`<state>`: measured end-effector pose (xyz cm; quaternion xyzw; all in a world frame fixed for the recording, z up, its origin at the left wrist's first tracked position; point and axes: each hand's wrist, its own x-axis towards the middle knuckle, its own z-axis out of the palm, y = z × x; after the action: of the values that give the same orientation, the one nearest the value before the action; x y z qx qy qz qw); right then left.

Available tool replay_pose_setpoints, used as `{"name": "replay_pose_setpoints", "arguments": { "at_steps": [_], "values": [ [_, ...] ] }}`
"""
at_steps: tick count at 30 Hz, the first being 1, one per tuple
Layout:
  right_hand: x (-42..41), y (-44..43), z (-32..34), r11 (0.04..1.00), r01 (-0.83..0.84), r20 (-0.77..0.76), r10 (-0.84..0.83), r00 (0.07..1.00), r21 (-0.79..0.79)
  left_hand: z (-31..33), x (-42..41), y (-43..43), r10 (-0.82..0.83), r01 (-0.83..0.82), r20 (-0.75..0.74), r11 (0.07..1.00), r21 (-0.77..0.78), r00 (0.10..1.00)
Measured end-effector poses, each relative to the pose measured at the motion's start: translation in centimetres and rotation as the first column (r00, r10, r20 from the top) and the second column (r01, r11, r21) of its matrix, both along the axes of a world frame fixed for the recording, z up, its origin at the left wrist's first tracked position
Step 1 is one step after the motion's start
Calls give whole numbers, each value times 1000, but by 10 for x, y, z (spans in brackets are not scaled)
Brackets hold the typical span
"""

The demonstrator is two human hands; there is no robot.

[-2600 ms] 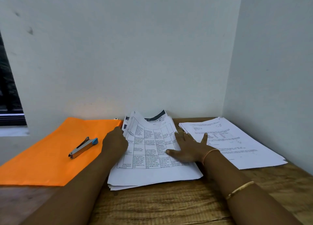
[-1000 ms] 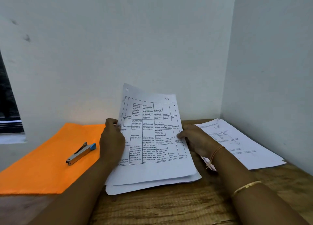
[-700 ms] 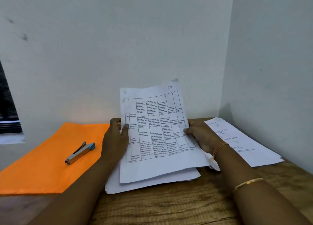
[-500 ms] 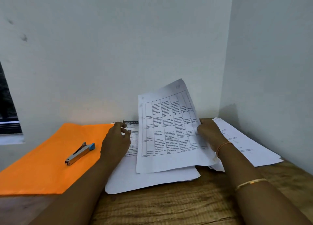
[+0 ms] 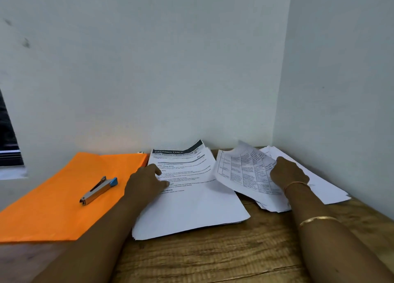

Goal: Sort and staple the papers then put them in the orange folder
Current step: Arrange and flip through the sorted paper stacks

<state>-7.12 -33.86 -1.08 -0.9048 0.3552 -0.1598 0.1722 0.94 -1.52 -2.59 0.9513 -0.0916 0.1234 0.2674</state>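
A stack of printed papers (image 5: 191, 208) lies in the middle of the wooden table (image 5: 213, 257), topped by a page with a dark header. My left hand (image 5: 147, 181) rests on its left edge, fingers loosely curled on the top page. My right hand (image 5: 287, 172) grips a sheet printed with a table (image 5: 241, 171), holding it low over the right-hand pile of papers (image 5: 319, 186). The orange folder (image 5: 55, 197) lies flat on the left, with a silver stapler with a blue end (image 5: 99, 190) on top of it.
White walls meet in a corner right behind the papers and close off the right side. A dark window opening (image 5: 8, 137) is at the far left. Bare wood runs along the table's front.
My right hand has carried the table-printed sheet off the middle stack, rightward and down onto the right pile. The dark-headed page is now uncovered. My left hand has stayed at the stack's left edge.
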Motion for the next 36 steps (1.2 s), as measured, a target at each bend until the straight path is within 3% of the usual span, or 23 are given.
{"name": "replay_pose_setpoints", "arguments": {
  "at_steps": [2,4,7,9,11,12,14,17,22,25,30,36],
  "values": [
    [2,3,-3,1000,4,-45,-6,999,-31,0,0,0,-12,12,-21,1000,0,1000],
    [4,10,-1,986,34,-58,-44,997,-162,1,0,0,-6,7,-32,1000,15,999],
    [10,27,4,951,-34,124,76,989,-309,-1,2,1,3,-1,-40,999,47,999],
    [16,44,6,942,-243,260,302,917,-233,-2,3,1,4,-2,-41,999,52,999],
    [18,66,6,843,-529,361,525,771,-98,-2,3,1,6,-3,-47,998,56,999],
    [18,77,6,777,-626,352,606,714,-68,-2,3,1,6,-3,-47,998,58,999],
    [18,92,3,706,-705,197,702,684,-67,-2,3,0,6,-3,-42,998,59,999],
    [16,98,3,706,-689,67,705,706,-163,-1,2,0,3,-3,-18,999,49,1000],
    [11,85,8,796,-547,162,594,788,-258,1,1,0,-13,13,-12,1000,16,1000],
    [11,75,8,854,-475,213,515,830,-213,1,1,0,-29,29,-18,999,16,999],
    [16,68,7,896,-373,84,402,912,-242,0,0,1,-24,25,-33,999,32,999],
    [17,86,7,874,-439,57,459,887,-207,3,-3,0,28,-24,-67,998,63,997]
  ]
}}
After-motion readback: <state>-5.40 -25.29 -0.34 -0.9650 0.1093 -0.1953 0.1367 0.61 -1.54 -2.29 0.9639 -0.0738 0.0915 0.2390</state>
